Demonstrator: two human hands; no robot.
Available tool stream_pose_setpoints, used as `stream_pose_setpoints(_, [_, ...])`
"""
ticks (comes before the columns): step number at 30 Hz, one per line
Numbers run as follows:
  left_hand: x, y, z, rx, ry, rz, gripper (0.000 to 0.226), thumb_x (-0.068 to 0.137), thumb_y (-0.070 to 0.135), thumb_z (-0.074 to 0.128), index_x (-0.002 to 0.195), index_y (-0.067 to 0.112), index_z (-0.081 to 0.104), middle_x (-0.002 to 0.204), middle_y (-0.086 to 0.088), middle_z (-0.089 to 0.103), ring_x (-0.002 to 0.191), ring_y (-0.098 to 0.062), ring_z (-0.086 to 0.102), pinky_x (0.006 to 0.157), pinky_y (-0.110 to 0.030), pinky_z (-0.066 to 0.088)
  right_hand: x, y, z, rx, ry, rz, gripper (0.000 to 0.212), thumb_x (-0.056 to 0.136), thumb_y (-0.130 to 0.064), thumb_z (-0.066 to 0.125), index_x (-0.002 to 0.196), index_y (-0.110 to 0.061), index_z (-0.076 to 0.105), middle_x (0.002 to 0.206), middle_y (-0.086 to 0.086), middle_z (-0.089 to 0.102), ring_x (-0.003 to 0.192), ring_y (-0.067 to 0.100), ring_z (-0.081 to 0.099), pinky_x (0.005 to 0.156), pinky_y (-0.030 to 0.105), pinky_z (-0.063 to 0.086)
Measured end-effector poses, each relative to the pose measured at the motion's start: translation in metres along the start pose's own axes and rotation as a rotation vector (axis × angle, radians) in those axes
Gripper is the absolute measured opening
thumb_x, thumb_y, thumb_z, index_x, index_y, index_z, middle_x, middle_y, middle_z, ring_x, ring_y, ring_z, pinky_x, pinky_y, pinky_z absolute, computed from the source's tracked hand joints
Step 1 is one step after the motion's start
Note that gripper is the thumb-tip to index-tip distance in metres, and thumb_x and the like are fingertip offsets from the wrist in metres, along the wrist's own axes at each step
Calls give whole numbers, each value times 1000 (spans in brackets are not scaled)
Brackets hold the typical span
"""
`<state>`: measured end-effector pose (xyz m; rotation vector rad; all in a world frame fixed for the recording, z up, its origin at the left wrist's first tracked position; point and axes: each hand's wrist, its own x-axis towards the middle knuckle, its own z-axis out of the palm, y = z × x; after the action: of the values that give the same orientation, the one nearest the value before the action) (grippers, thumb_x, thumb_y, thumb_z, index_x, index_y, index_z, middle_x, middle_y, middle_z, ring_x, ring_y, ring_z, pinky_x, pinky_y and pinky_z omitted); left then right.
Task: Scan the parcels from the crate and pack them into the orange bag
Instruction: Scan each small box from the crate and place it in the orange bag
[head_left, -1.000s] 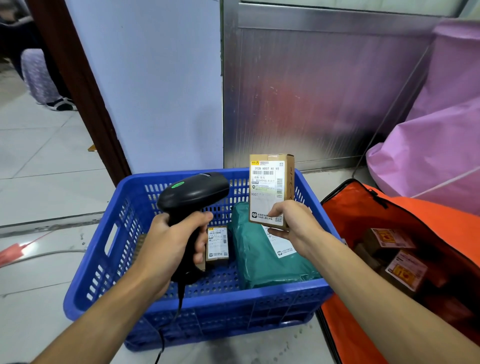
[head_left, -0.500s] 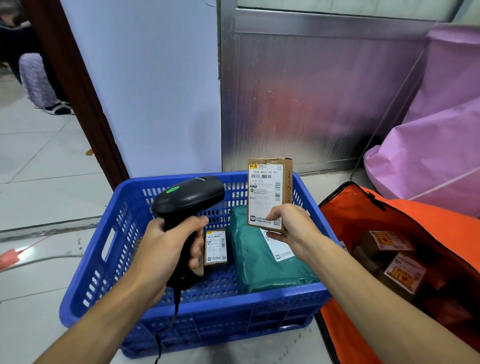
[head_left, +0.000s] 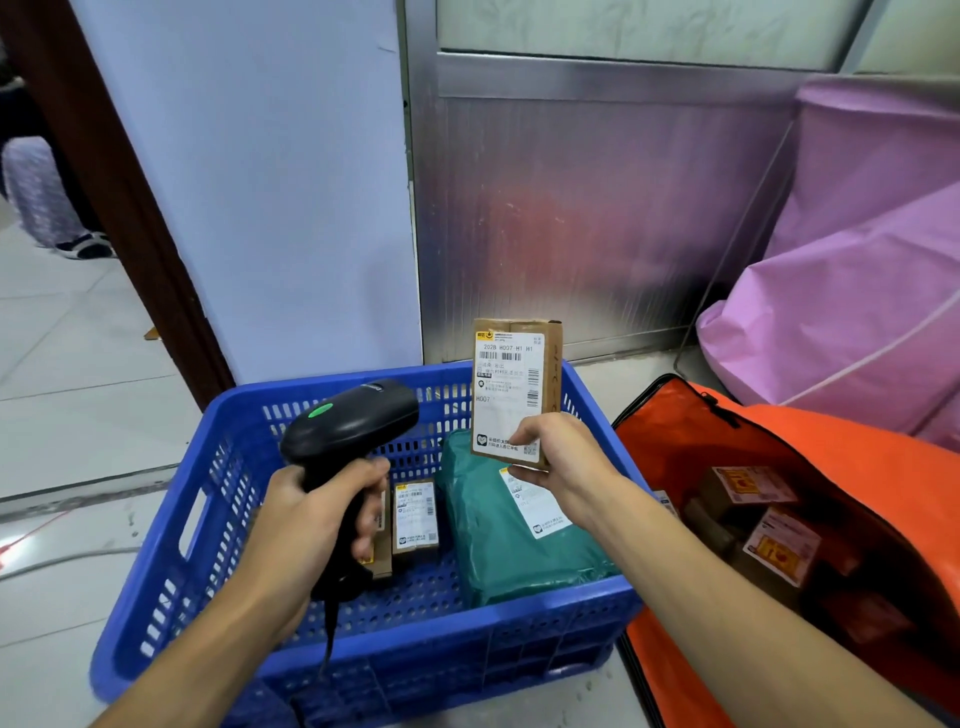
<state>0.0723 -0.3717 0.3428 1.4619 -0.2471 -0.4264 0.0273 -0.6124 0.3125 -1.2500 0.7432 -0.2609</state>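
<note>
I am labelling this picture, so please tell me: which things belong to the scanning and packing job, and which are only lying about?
Job: scanner in left hand; cardboard parcel in right hand; blue crate; green parcel; small boxes in crate; orange bag.
Lying about: pink sacks; shoe beyond the doorway.

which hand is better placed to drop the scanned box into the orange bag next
Right, probably. The right hand pinches the cardboard box, and the open orange bag lies on that side. The left hand grips the scanner over the blue crate.
</note>
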Motion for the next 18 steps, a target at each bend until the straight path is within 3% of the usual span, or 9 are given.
stream_pose_setpoints(10, [4,-6,-9,-36,-30,21,26,83,32,78,72,10,69,58,-14,47,44,-24,42,50,-34,39,-38,-8,-14,-27,-49,31,39,87,-3,60,123,-17,64,108,3,79,103,28,76,92,42,60])
stream_pose_setpoints(12, [5,-5,-12,-45,-9,-3,26,91,24,74,69,12,69,58,-13,48,46,-25,42,53,-37,38,-49,-12,-18,-35,-96,28,35,92,-10,61,127,-17,62,109,5,79,98,29,77,95,42,58])
stream_pose_setpoints(15, [3,0,-14,-54,6,-18,23,87,26,75,75,8,67,58,-12,50,47,-24,42,55,-37,36,-68,-23,-28,-93,-155,-13,36,98,-32,61,129,-14,63,108,7,79,93,30,78,87,38,57])
stream_pose_setpoints(18, [2,2,-17,-22,52,3,21,90,24,71,79,6,65,57,-9,50,45,-24,42,46,-29,37,-90,-37,-43,-143,-186,-62,43,99,-45,55,127,-14,65,105,13,79,81,28,75,80,36,56])
